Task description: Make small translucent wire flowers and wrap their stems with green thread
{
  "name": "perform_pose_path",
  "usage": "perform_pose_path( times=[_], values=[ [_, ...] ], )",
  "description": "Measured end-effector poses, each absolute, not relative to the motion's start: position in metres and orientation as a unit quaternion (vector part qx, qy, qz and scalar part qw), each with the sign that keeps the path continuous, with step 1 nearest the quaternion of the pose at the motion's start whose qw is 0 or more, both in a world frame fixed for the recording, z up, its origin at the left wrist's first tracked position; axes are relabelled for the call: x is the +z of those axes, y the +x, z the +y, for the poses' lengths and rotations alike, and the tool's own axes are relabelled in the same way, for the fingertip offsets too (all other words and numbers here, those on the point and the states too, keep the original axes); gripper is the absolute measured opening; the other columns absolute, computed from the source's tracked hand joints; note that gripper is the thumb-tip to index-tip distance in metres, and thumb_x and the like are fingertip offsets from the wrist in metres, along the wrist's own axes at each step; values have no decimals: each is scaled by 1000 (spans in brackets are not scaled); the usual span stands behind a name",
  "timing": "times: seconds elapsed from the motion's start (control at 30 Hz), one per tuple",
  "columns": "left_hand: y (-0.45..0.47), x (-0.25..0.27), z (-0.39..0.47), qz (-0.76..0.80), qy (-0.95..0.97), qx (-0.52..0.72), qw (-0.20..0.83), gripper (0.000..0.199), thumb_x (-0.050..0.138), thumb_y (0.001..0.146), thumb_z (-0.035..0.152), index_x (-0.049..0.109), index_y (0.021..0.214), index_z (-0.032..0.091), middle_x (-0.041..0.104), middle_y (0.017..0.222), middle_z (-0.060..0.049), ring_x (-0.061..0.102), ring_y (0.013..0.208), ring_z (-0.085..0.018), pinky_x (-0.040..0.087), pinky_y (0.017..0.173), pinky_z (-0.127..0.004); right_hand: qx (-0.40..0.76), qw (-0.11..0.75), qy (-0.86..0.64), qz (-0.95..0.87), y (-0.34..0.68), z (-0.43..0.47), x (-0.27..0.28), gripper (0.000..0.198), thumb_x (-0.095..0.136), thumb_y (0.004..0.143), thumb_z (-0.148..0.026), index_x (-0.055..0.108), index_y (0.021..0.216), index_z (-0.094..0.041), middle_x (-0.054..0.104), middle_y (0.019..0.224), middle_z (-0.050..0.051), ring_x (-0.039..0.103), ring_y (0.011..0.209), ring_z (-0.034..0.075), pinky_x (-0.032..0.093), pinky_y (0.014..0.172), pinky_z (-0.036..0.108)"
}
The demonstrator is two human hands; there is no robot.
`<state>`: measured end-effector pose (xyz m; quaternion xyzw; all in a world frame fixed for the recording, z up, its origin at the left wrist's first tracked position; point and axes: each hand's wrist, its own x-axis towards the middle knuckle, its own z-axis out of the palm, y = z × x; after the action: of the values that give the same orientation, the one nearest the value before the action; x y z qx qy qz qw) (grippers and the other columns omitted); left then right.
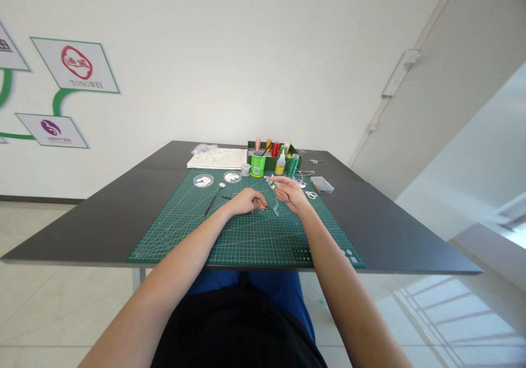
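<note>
1. Your right hand point(291, 193) is narrowed, pinching a small pale craft piece point(272, 185) that sits at its fingertips, on the hand's left side, over the green cutting mat point(242, 242).
2. A thin pale strand point(275, 208) shows below that piece, between your hands.
3. Your left hand point(246, 201) is nearer and to the left, fingers curled close beside the strand; whether they grip anything, I cannot tell.
4. Beyond both hands stands a bright green can point(257, 165).

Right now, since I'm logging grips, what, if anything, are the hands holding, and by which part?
The right hand pinches a small pale piece; which part is gripped is too small to tell. Whether the left hand holds anything cannot be told.
</note>
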<state>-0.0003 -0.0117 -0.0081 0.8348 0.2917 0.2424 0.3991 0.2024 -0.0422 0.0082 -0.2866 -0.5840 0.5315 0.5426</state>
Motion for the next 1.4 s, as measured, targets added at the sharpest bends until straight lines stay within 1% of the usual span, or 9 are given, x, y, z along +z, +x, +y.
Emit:
perform_pose_path(
  times=[0.13, 0.37, 0.57, 0.73, 0.9, 1.0, 1.13, 1.3, 1.4],
  values=[
    [1, -8, -13, 283, 831, 232, 419, 13, 76, 75, 20, 78, 86, 14, 75, 72, -3, 55, 46, -10, 44, 52, -21, 516, 538, -305, -593, 203, -40, 6, 40, 76, 78, -41, 70, 107, -15, 28, 42, -13, 18, 40, 7, 12, 45, 27],
    [2, -6, -15, 264, 825, 225, 447, 16, 77, 75, 23, 77, 88, 13, 77, 78, -7, 57, 48, -9, 45, 51, -20, 466, 528, -371, -606, 206, -32, -1, 48, 74, 76, -48, 70, 109, -13, 31, 43, -12, 20, 41, 7, 13, 44, 25],
    [2, -2, -18, 259, 807, 237, 475, 15, 78, 74, 23, 76, 86, 13, 77, 79, -7, 59, 49, -9, 46, 52, -21, 418, 509, -421, -623, 211, -23, -10, 48, 70, 76, -48, 72, 108, -13, 33, 44, -10, 23, 41, 8, 14, 44, 25],
    [2, 1, -19, 248, 790, 261, 497, 21, 82, 72, 26, 75, 85, 11, 77, 79, -9, 60, 51, -9, 49, 54, -22, 379, 480, -454, -647, 214, -20, -14, 46, 65, 77, -46, 74, 107, -12, 34, 45, -9, 22, 42, 8, 15, 45, 25],
    [2, -1, -16, 246, 759, 298, 523, 30, 85, 69, 32, 73, 85, 10, 77, 79, -10, 65, 58, -12, 51, 55, -23, 347, 466, -486, -653, 216, -18, -17, 43, 63, 76, -43, 76, 103, -12, 35, 45, -8, 22, 44, 8, 16, 47, 24],
    [2, -2, -13, 248, 750, 319, 524, 33, 86, 68, 34, 72, 85, 10, 76, 78, -9, 65, 59, -13, 52, 55, -23, 353, 455, -505, -643, 216, -16, -18, 42, 63, 75, -41, 77, 100, -10, 39, 45, -7, 24, 45, 9, 19, 47, 24],
    [-1, 1, -12, 253, 744, 348, 512, 31, 85, 70, 34, 72, 85, 10, 74, 73, -7, 64, 56, -12, 52, 56, -23, 347, 440, -509, -653, 217, -15, -20, 39, 64, 73, -39, 78, 94, -9, 44, 47, -5, 28, 47, 9, 24, 48, 24],
    [-3, 8, -14, 269, 728, 398, 489, 28, 85, 71, 32, 72, 83, 11, 72, 69, -3, 62, 54, -10, 52, 59, -23, 315, 444, -503, -671, 216, -11, -23, 33, 63, 72, -34, 78, 91, -11, 54, 55, -2, 33, 52, 10, 26, 51, 23],
    [-3, 8, -11, 284, 718, 423, 474, 30, 85, 70, 33, 72, 85, 11, 72, 71, -4, 62, 55, -11, 53, 60, -25, 278, 438, -521, -678, 216, -10, -25, 32, 62, 74, -33, 78, 91, -11, 49, 53, -3, 32, 52, 10, 26, 51, 23]
  ],
)
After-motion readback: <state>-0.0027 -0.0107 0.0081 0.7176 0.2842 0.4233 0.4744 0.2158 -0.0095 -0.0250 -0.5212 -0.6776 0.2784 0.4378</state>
